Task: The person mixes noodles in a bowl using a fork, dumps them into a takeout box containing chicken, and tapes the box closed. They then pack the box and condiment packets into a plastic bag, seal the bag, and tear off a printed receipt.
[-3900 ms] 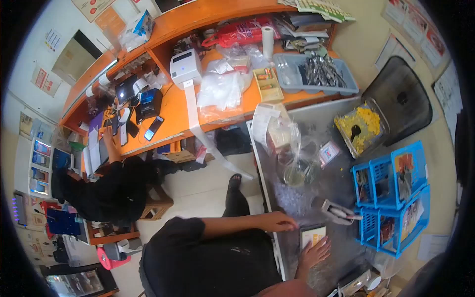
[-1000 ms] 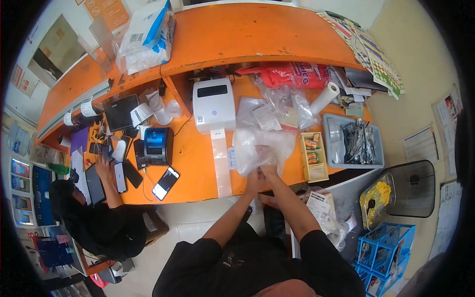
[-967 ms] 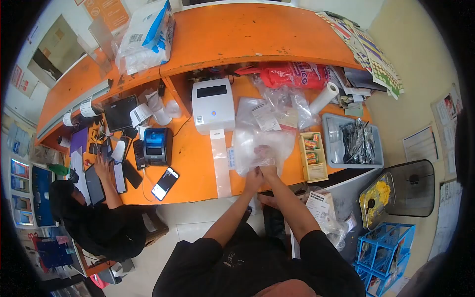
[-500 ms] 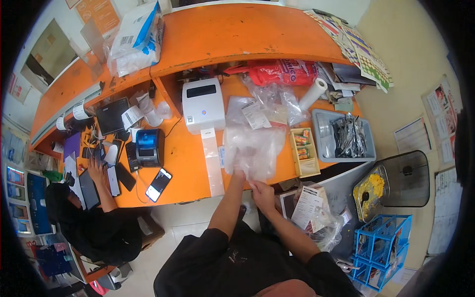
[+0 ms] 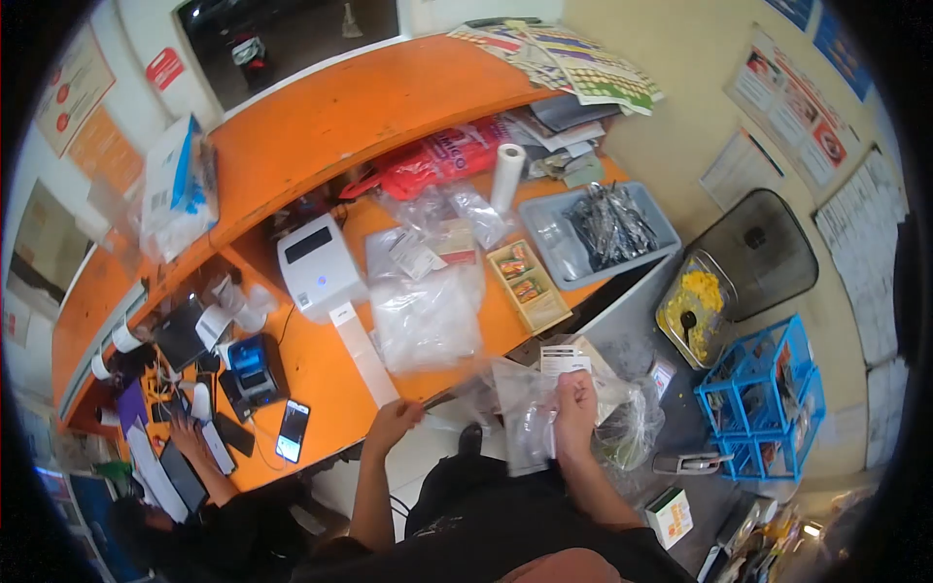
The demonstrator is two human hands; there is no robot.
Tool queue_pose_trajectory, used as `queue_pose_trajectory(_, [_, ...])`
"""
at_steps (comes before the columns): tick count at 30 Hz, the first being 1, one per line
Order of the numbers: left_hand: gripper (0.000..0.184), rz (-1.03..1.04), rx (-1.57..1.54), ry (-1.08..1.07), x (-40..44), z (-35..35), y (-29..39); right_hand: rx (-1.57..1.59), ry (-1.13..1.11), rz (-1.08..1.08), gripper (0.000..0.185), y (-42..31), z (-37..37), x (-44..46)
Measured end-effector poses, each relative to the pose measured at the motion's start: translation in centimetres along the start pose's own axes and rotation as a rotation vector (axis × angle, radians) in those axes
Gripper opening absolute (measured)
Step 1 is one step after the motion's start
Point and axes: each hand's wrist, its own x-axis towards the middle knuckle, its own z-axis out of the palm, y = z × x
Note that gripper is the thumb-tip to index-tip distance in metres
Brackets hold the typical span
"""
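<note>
My right hand [image 5: 575,403] is closed on the top of a clear plastic bag [image 5: 528,418], which hangs from it over the front edge of the metal table. My left hand [image 5: 397,424] is just off the orange desk's front edge, near the end of the white label strip [image 5: 362,352]. Its fingers are curled together, and whether they pinch anything is too small to make out. A stack of clear plastic bags [image 5: 426,316] lies on the desk beyond my hands. Behind my right hand is a printed white paper [image 5: 566,360].
A white label printer [image 5: 321,267], a yellow box [image 5: 530,289] and a grey tray [image 5: 653,209] stand on the desk. Blue baskets [image 5: 763,403] and a tub of yellow pieces [image 5: 698,311] are at right. A co-worker [image 5: 209,525] sits at left.
My hands have moved apart from the bag stack. My right hand has carried a clear bag to the right; my left hand has drawn back. The view has turned right.
</note>
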Motion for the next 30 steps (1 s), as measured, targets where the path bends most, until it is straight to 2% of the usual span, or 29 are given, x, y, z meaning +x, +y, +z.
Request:
queue_pose_trajectory(2, [0.030,0.012,-0.092,-0.223,-3.6,0.2,4.4,0.052,-0.030,0.117,0.011,0.6,0.6,-1.1])
queue_pose_trajectory(4, [0.028,0.085,-0.230,-0.421,-5.1,2.9,9.2,-0.030,-0.235,0.218,0.021,2.3,0.1,-2.2])
queue_pose_trajectory(6, [0.023,0.238,-0.204,-0.342,-3.6,6.4,8.2,-0.091,-0.418,0.285,0.026,3.0,0.7,-3.1])
queue_pose_trajectory(7, [0.020,0.320,-0.191,-0.303,-3.2,7.9,8.3,-0.093,-0.427,0.302,0.027,3.3,0.4,-3.5])
queue_pose_trajectory(10, [0.017,0.307,-0.347,-0.330,-3.1,10.9,9.5,-0.148,-0.430,0.323,0.029,3.6,-0.9,-4.1])
queue_pose_trajectory(11, [0.017,0.255,-0.204,-0.341,-2.0,10.8,8.0,-0.196,-0.411,0.322,0.029,3.1,-1.8,-4.1])
queue_pose_trajectory(13, [0.018,0.230,-0.188,-0.409,-2.0,11.0,8.5,-0.266,-0.413,0.282,0.033,3.6,-3.9,-4.6])
queue_pose_trajectory(16, [0.018,0.233,-0.120,-0.463,-1.9,11.5,9.0,-0.344,-0.365,0.308,0.025,3.4,-5.2,-5.5])
queue_pose_trajectory(19, [0.020,0.274,0.021,-0.394,-2.0,11.6,10.2,-0.781,-0.328,0.158,0.012,1.5,-5.5,-5.7])
queue_pose_trajectory(22, [0.019,0.316,0.015,-0.264,-0.7,10.0,9.4,-0.678,-0.153,-0.136,0.010,0.4,-6.9,-5.1])
queue_pose_trajectory(23, [0.019,0.330,-0.018,-0.216,-0.1,9.4,8.8,-0.720,-0.065,-0.058,0.007,0.2,-8.5,-4.7])
queue_pose_trajectory(26, [0.014,0.299,-0.037,-0.190,-0.1,8.4,9.4,-0.323,0.001,-0.101,0.005,-0.1,-8.8,-3.9])
queue_pose_trajectory(27, [0.012,0.362,-0.106,-0.184,0.0,9.2,9.3,-0.200,0.045,0.036,0.005,0.0,-8.4,-4.1])
queue_pose_trajectory(29, [0.012,0.489,-0.239,-0.169,0.4,12.1,9.1,0.120,0.036,0.136,0.003,-0.9,-5.1,-3.8])
queue_pose_trajectory(30, [0.011,0.395,-0.481,-0.181,-0.1,13.0,9.7,0.283,0.035,0.182,0.002,-0.8,-4.1,-3.8])
